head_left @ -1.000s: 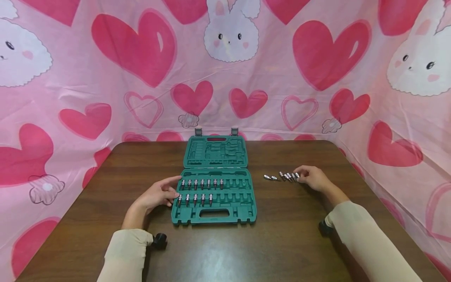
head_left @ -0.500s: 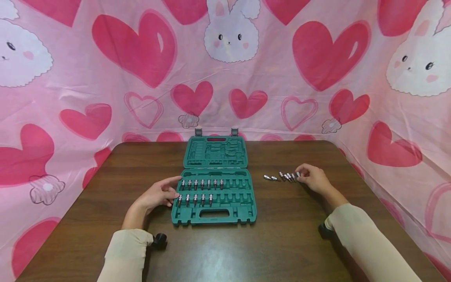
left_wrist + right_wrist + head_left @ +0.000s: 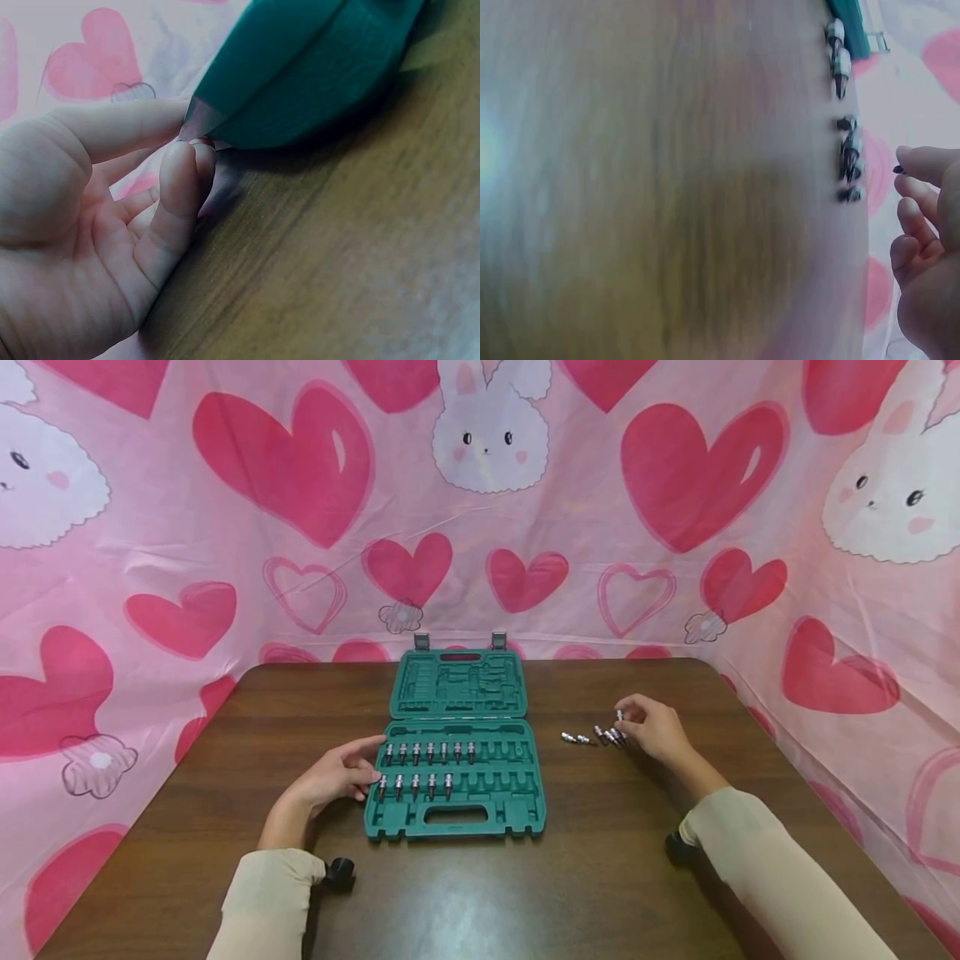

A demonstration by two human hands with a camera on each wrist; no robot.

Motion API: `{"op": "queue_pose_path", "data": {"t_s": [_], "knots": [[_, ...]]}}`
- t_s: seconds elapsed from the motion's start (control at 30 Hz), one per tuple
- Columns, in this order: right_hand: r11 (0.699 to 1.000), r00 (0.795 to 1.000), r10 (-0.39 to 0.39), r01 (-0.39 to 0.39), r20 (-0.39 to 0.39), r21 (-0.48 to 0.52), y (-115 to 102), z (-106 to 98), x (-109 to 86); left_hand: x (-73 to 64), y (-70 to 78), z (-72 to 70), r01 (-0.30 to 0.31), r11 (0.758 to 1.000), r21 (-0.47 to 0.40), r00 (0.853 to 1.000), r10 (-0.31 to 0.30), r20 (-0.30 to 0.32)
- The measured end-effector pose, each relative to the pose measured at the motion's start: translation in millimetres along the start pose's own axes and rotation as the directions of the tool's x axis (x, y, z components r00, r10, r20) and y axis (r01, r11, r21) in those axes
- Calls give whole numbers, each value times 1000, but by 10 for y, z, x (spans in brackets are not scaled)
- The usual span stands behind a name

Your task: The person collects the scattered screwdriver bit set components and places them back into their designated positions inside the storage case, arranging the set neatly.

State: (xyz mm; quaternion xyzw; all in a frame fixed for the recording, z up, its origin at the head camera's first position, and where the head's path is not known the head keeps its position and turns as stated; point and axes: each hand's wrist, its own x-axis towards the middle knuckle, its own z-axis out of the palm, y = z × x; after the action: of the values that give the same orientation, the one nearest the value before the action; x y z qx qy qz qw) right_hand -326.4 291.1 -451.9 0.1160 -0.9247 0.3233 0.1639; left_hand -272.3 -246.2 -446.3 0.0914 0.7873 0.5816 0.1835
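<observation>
A green tool case (image 3: 517, 810) lies spread on the table in the head view. Two rows of bit sockets (image 3: 431, 752) stand in its near half, with vacant slots at their right ends. My left hand (image 3: 337, 774) holds the case's left edge, the thumb on the rim; the left wrist view has the fingers curled at the green case edge (image 3: 300, 82). My right hand (image 3: 656, 731) pinches one bit socket (image 3: 620, 716) above the table; only its dark tip (image 3: 899, 169) shows in the right wrist view. Just below and left lie several loose bit sockets (image 3: 602, 734).
The case's lid (image 3: 459, 685), with moulded recesses, lies back toward the far table edge, two latches (image 3: 498, 641) on its far side. A brown wooden table (image 3: 480, 902) carries everything. Pink heart-patterned cloth (image 3: 585, 527) hangs behind and at both sides.
My right hand has lifted a bit socket off the right end of the loose group and moved it up and to the left. The left hand stays on the case.
</observation>
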Motion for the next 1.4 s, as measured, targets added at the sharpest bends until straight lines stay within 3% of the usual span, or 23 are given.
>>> {"op": "queue_pose_path", "data": {"t_s": [0.3,0.73,1.4], "knots": [[997,997,-10,15,-71,81,-271,93,64,-3,-6,-3,-10,1000,-14,1000,10,7],[982,997,-45,57,-68,180,-611,255,137,-15,-2,-3,-12,1000,-4,1000,12,0],[963,997,2,-23,75,270,-1043,579,167,0,-14,-1,-9,1000,-1,1000,9,0]]}}
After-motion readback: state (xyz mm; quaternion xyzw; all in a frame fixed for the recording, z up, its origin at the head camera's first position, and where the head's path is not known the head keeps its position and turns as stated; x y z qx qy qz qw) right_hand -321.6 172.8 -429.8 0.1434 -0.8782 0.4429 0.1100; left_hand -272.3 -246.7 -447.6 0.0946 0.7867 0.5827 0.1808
